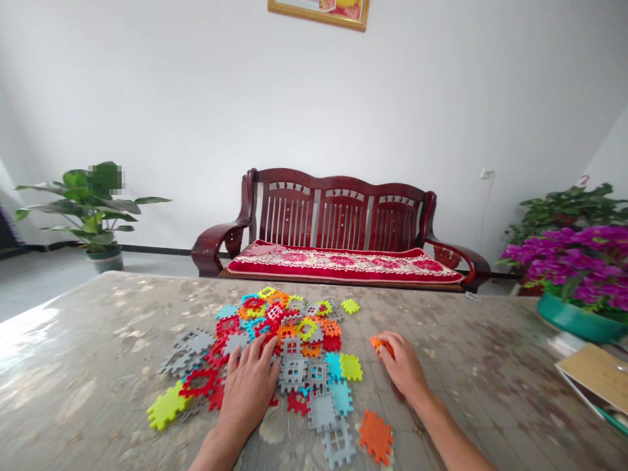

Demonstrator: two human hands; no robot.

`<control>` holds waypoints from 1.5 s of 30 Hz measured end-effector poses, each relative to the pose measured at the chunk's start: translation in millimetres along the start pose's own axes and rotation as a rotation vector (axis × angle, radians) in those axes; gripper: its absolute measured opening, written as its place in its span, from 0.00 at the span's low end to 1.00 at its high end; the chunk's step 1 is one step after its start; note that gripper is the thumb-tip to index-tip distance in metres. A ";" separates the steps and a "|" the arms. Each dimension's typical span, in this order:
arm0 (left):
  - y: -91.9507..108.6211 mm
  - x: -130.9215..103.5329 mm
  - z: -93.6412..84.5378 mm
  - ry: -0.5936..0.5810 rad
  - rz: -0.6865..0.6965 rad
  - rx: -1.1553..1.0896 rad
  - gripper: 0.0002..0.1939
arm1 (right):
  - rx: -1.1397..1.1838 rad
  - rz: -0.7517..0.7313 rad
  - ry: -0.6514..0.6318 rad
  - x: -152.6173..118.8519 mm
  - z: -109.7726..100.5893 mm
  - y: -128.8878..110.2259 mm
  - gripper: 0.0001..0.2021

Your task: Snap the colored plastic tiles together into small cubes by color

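A pile of flat notched plastic pieces in red, grey, blue, orange and yellow-green lies on the patterned table [108, 340]. My left hand [251, 379] rests palm down on the pile's near left part, fingers spread over red and grey pieces. To the right of the pile, my right hand [403, 364] grips a small orange piece [377, 343] between thumb and fingers. A separate orange square [376, 437] lies near the front edge, beside a grey window piece [338, 445]. One yellow-green square [167, 405] sits at the pile's left end.
Purple flowers in a teal pot [579, 317] and a brown notebook [596, 373] are at the table's right side. Behind the table stands a dark red wooden bench [343, 206] with a red cushion [343, 263]. A potted plant [104, 258] stands at the left.
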State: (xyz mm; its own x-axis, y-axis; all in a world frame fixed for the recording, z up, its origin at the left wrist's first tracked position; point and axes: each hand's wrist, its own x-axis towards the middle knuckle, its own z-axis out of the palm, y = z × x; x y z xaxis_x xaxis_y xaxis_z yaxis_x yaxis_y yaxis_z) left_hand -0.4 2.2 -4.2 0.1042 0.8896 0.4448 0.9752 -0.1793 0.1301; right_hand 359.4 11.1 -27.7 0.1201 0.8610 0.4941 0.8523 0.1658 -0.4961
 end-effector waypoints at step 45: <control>2.6 -0.6 -4.8 -0.013 -0.007 -0.013 0.21 | -0.083 -0.032 -0.060 -0.7 -0.5 1.1 0.14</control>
State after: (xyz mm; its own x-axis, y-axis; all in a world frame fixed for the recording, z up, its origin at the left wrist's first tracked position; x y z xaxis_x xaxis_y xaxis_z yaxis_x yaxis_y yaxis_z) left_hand 1.1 -0.8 0.2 0.1001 0.8963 0.4321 0.9733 -0.1783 0.1443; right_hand 360.5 10.4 -28.2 0.0633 0.8835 0.4642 0.8946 0.1560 -0.4187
